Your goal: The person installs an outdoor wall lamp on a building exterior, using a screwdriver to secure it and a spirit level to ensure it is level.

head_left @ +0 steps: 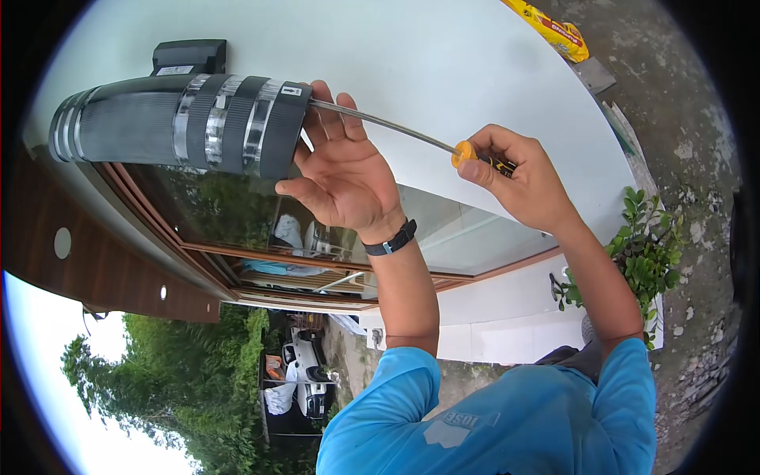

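Note:
A long grey and black cylindrical fixture with clear bands (214, 123) juts out beside the white wall. My left hand (348, 178), with a black band on the wrist, is open at its near end, palm showing and fingers spread; some fingertips are partly behind the fixture's rim. In my right hand (507, 166) is a screwdriver with a yellow and black handle (464, 153). Its long metal shaft passes in front of my left fingers, and its tip meets the end of the fixture, where the exact contact is hidden.
A black bracket (188, 57) sits on the white wall (443, 71) next to the fixture. Brown-framed windows (356, 277) run below. A leafy plant (645, 245) and a yellow bag (554, 32) are at the right. Trees (158, 380) and parked vehicles (305, 368) appear farther off.

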Motion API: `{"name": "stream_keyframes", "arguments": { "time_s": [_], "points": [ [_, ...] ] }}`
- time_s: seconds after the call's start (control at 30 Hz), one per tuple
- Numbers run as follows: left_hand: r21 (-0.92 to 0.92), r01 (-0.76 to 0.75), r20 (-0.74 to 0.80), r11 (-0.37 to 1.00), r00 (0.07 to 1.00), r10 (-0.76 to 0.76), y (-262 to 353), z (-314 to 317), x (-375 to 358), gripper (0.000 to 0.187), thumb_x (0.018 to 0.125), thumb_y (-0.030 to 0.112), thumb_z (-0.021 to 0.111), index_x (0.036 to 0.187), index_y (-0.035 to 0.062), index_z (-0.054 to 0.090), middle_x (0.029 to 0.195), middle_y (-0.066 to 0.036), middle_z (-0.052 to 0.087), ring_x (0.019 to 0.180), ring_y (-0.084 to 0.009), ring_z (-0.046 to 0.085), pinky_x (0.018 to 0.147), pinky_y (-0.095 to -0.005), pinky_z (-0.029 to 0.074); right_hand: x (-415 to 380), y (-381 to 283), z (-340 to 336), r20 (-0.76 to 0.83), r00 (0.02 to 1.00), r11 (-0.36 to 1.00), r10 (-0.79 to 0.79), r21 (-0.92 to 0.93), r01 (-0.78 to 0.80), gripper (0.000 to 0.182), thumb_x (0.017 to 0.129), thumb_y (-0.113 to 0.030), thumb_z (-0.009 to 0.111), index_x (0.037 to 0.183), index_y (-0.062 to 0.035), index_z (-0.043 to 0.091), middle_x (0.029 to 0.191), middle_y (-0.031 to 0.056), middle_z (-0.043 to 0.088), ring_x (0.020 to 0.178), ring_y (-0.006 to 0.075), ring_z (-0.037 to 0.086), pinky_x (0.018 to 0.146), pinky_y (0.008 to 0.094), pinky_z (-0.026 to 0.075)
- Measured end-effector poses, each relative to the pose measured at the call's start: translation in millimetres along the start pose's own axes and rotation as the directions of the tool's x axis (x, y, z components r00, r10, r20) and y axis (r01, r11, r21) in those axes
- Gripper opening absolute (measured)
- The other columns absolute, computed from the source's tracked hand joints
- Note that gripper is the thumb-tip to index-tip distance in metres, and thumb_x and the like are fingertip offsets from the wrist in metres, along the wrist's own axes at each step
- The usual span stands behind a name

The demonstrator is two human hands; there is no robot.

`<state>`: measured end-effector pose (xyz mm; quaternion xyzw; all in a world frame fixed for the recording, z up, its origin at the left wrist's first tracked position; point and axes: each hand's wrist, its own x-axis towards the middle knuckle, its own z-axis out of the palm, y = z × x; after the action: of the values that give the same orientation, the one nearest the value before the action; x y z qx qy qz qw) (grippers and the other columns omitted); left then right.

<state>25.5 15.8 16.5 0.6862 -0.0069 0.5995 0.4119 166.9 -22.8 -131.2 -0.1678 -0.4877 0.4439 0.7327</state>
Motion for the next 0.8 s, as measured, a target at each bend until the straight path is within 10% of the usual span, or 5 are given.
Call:
{"name": "stream_keyframes", "arguments": {
  "time_s": [0.2, 0.3, 0.4, 0.6, 0.8],
  "points": [
    [-0.001, -0.008, 0.003, 1.0, 1.0, 0.008, -1.8, -0.8, 0.8, 0.073, 0.099, 0.057, 0.054, 0.152, 0.0099, 0.036, 0.157, -0.022, 0.03, 0.148, -0.0396, 0.032, 0.121, -0.0542, 0.035, 14.0, -9.8, -25.8, 0.486, 0.818, 0.8, 0.306, 0.335, -0.498, 0.032, 0.095, -0.034, 0.073, 0.094, -0.003, 0.066, 0.077, 0.0006, 0.062, 0.069, 0.0057, 0.055, 0.065, 0.0232, 0.046],
    [0.013, -0.007, 0.009, 1.0, 1.0, 0.007, -1.9, -1.0, 1.2, 0.072, 0.099, 0.057, 0.054, 0.151, 0.0105, 0.037, 0.158, -0.022, 0.03, 0.148, -0.0397, 0.032, 0.121, -0.054, 0.035, 3.6, -5.1, -3.5, 0.124, 0.991, 0.985, 0.046, 0.162, -0.066, 0.041, 0.099, -0.042, 0.066, 0.097, -0.0011, 0.07, 0.071, -0.0001, 0.06, 0.066, 0.0072, 0.055, 0.062, 0.0223, 0.046],
    [0.032, -0.007, 0.009, 0.999, 1.0, 0.007, -1.6, -1.1, 0.6, 0.071, 0.099, 0.057, 0.054, 0.151, 0.011, 0.038, 0.158, -0.021, 0.031, 0.147, -0.0398, 0.032, 0.12, -0.0538, 0.035, 0.2, -2.0, 3.2, 0.008, 1.0, 1.0, 0.012, 0.011, -0.012, 0.043, 0.099, -0.043, 0.066, 0.097, -0.0007, 0.07, 0.069, -0.0004, 0.059, 0.065, 0.0074, 0.055, 0.062, 0.0222, 0.046],
    [0.074, -0.023, 0.006, 0.997, 1.0, 0.022, -1.8, -3.1, 1.5, 0.071, 0.099, 0.059, 0.053, 0.15, 0.0115, 0.039, 0.157, -0.021, 0.032, 0.147, -0.0397, 0.033, 0.12, -0.0526, 0.036, 16.5, -1.1, -25.1, 0.569, 0.772, 0.727, 0.284, 0.397, -0.56, 0.034, 0.092, -0.033, 0.077, 0.095, -0.0008, 0.068, 0.075, -0.0003, 0.061, 0.069, 0.0052, 0.056, 0.064, 0.022, 0.047],
    [0.15, -0.029, -0.023, 0.988, 0.999, 0.033, -2.0, 2.4, 1.1, 0.076, 0.098, 0.062, 0.052, 0.152, 0.0105, 0.037, 0.154, -0.019, 0.037, 0.145, -0.0398, 0.036, 0.118, -0.0519, 0.039, 2.3, 0.0, 2.4, 0.043, 0.999, 0.994, -0.029, 0.108, 0.024, 0.041, 0.097, -0.04, 0.07, 0.102, 0.0005, 0.067, 0.079, 0.0009, 0.062, 0.07, 0.0062, 0.056, 0.062, 0.0214, 0.047]
  ]
}}
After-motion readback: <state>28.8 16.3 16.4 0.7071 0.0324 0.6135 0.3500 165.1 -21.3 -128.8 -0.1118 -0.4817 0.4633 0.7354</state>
